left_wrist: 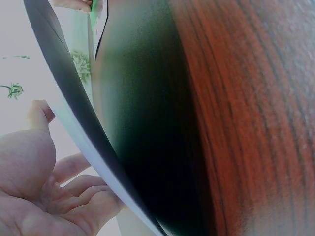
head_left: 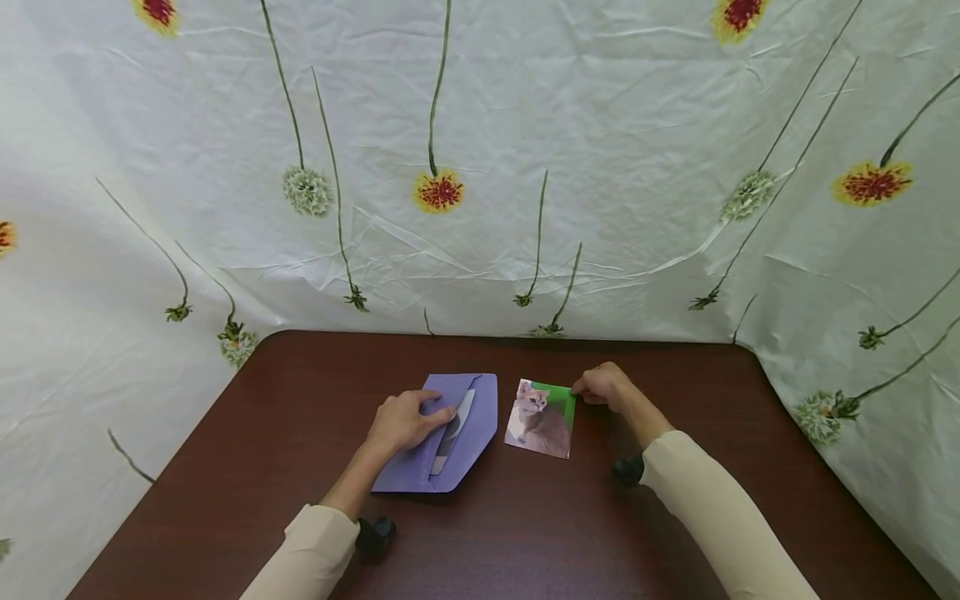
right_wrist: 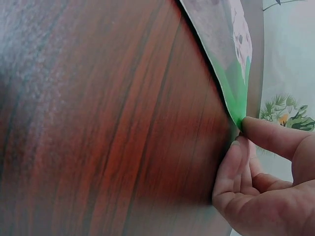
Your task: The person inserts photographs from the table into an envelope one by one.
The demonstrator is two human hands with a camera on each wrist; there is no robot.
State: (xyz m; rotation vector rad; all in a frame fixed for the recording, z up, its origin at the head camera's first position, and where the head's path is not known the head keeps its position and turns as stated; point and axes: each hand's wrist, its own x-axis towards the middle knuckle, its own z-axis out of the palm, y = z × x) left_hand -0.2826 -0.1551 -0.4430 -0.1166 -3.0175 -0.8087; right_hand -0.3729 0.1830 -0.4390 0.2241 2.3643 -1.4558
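Note:
On the left of the table lies a purple envelope (head_left: 474, 433), flap open to the right. A picture card (head_left: 456, 429) with grey and white parts shows in its opening. My left hand (head_left: 405, 421) holds the envelope at its left side, thumb on top beside the opening; some fingers are hidden. In the left wrist view the envelope (left_wrist: 81, 118) appears edge-on above a dark shadow. My right hand (head_left: 602, 386) pinches the top right corner of a cat photo (head_left: 542, 421) with a green background; the right wrist view shows thumb and fingertip on its green corner (right_wrist: 235, 93).
The dark red-brown wooden table (head_left: 510, 533) has rounded far corners. A white flower-printed cloth (head_left: 495, 250) hangs behind it and along both sides. Each wrist wears a black device, one of them a left wrist device (head_left: 375, 535).

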